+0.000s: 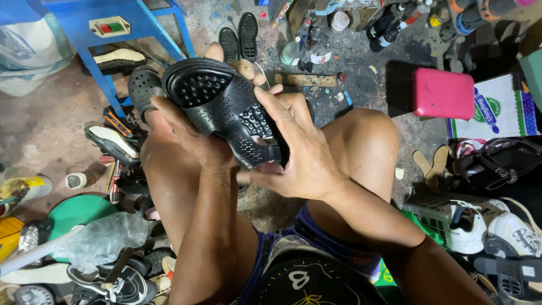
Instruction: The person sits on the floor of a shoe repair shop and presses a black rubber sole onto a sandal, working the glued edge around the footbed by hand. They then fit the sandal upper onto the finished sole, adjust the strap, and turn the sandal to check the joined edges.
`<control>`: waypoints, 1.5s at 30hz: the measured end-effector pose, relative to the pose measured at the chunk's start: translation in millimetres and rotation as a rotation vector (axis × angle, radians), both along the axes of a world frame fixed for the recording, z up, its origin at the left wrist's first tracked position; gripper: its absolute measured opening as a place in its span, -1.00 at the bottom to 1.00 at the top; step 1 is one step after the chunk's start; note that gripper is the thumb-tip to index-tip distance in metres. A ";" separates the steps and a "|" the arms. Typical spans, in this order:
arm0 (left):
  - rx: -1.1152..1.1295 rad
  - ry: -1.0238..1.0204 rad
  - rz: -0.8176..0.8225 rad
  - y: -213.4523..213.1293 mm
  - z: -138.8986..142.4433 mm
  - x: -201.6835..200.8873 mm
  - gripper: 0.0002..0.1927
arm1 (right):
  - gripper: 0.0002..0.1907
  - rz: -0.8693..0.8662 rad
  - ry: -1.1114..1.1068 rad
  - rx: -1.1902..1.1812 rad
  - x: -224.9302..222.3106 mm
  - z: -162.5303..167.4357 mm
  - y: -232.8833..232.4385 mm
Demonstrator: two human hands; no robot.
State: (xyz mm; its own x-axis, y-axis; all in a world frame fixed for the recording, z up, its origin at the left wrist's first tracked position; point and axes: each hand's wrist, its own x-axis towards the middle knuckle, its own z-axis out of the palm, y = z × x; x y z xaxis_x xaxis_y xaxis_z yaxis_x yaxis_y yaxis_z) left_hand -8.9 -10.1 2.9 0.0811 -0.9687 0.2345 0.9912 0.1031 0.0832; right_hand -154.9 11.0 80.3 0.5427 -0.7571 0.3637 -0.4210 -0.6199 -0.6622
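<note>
A black perforated rubber sandal (223, 104) is held up between my knees, its studded sole facing me. My left hand (195, 138) cups it from below and behind, fingers wrapped around the heel side. My right hand (299, 152) grips the strap end at the front, thumb pressed near the buckle. Both hands are closed on the same sandal. I am seated, with bare knees on either side.
A blue metal stool frame (121, 34) stands at the upper left beside loose soles. Two black soles (239, 39), bottles and scraps lie on the dirty floor ahead. A pink box (443, 93) is at the right. White sneakers (491, 226) sit in a basket.
</note>
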 end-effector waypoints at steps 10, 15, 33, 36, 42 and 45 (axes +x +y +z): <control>-0.018 -0.101 0.047 -3.3 -8.9 1.8 -0.05 | -0.59 -0.156 -0.215 0.086 -1.8 -19.5 -4.7; -0.018 -0.115 0.048 -6.6 -15.6 -3.6 -0.06 | -0.65 -0.225 -0.233 0.041 0.2 -22.7 -8.2; 0.013 -0.089 0.018 -6.9 -18.4 -9.7 -0.04 | -0.81 -0.237 -0.173 -0.201 4.6 -12.6 -8.0; 0.010 -0.063 0.001 -5.7 -17.7 -9.4 -0.05 | -0.81 -0.230 -0.155 -0.226 5.3 -10.4 -6.9; -0.031 -0.127 0.000 -4.3 -17.2 -9.5 -0.03 | -0.82 -0.216 -0.136 -0.280 3.7 -5.2 -7.1; -0.032 -0.148 -0.005 -4.4 -17.9 -9.5 0.01 | -0.80 -0.213 -0.100 -0.358 3.8 -3.7 -8.1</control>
State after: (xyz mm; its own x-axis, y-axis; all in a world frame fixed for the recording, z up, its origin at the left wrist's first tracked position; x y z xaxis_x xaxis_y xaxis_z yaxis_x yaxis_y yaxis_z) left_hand -18.4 -14.4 -14.9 0.0390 -0.9609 0.2743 0.9689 0.1035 0.2248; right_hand -151.1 2.9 76.6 0.3364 -0.6649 0.6669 -0.5089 -0.7242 -0.4653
